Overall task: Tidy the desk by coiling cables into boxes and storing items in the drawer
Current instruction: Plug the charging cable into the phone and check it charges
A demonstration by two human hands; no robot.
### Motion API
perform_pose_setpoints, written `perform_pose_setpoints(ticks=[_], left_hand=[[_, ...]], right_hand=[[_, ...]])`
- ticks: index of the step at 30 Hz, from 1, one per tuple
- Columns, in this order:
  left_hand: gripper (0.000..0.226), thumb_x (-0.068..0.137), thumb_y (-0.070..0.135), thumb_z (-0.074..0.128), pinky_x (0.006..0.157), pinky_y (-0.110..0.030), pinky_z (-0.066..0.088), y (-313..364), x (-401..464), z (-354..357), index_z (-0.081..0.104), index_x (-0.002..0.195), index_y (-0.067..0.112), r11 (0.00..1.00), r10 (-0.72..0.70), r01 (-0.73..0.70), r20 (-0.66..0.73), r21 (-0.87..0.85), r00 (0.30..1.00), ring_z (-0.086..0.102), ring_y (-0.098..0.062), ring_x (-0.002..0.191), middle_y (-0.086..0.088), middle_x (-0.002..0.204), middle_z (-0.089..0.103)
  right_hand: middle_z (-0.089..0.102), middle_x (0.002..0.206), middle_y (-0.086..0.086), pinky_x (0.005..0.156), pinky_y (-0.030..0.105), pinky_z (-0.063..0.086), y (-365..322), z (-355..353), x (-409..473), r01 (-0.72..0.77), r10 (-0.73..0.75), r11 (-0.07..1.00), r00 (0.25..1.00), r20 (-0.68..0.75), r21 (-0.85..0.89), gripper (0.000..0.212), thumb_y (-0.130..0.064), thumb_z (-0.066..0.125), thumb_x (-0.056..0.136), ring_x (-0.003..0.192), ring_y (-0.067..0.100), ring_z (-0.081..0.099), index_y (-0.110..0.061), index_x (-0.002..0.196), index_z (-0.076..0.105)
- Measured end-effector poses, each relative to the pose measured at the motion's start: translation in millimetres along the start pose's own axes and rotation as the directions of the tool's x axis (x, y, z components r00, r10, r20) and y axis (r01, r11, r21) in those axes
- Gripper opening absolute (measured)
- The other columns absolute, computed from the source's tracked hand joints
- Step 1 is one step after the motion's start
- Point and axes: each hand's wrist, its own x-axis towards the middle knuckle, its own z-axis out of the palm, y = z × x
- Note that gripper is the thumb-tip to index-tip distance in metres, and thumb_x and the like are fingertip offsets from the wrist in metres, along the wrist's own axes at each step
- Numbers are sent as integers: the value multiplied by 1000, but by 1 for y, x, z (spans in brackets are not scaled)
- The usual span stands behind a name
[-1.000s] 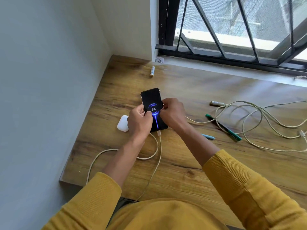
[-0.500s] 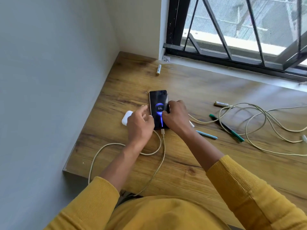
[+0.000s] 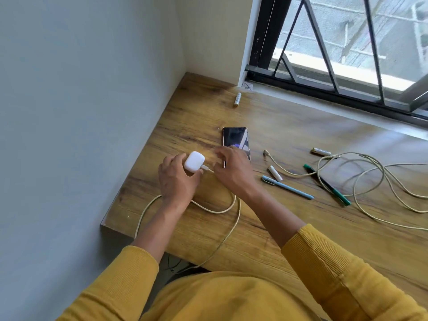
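My left hand grips a white earbud case lifted slightly off the wooden desk. A short plug of the cream cable sticks out of the case, and the thumb and forefinger of my right hand pinch that plug. The cable loops under my wrists and drops over the front edge of the desk. A black phone lies flat behind my right hand, which hides its lower end. A second cream cable lies tangled at the right, its free plug beside the phone.
Batteries lie near the window corner, by the tangled cable and beside my right hand. A blue pen and a green pen lie to the right. The grey wall borders the desk's left edge.
Both hands have left the phone, whose screen has gone mostly dark. My left hand has picked up the earbud case and my right hand has moved to the plug at the case.
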Motion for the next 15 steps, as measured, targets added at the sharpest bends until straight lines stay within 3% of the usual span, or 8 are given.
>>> perform_pose_setpoints(ticks=[6,9,13,15], left_hand=[[48,79,28,91,91,-42,52,-4,0,-7,75,122,17,998,31,-30,15,-55,999,62,-22,99,-2,106,68],[52,81,27,90,90,-44,55,-4,-2,-16,73,130,21,993,67,-62,40,-100,997,63,-19,99,1,109,67],[60,83,28,91,92,-36,57,0,-3,-33,70,138,23,978,144,-130,80,-166,986,63,-11,103,5,119,66],[62,81,26,92,92,-34,58,5,-2,-42,70,139,23,961,216,-191,109,-202,970,64,-7,101,7,120,67]], right_hand=[[71,118,6,94,31,44,-7,2,-3,43,-44,999,999,7,20,39,-11,70,91,112,24,62,-11,130,71],[69,118,4,92,30,48,-8,-1,-7,44,-45,998,999,9,41,42,-12,70,91,110,20,62,-14,133,69],[68,122,0,88,31,53,-9,-12,-13,44,-47,994,998,30,100,49,-10,67,93,100,13,63,-20,141,64],[69,122,0,87,40,60,-8,-21,-16,47,-52,985,998,30,165,51,-8,66,91,95,14,69,-23,141,64]])
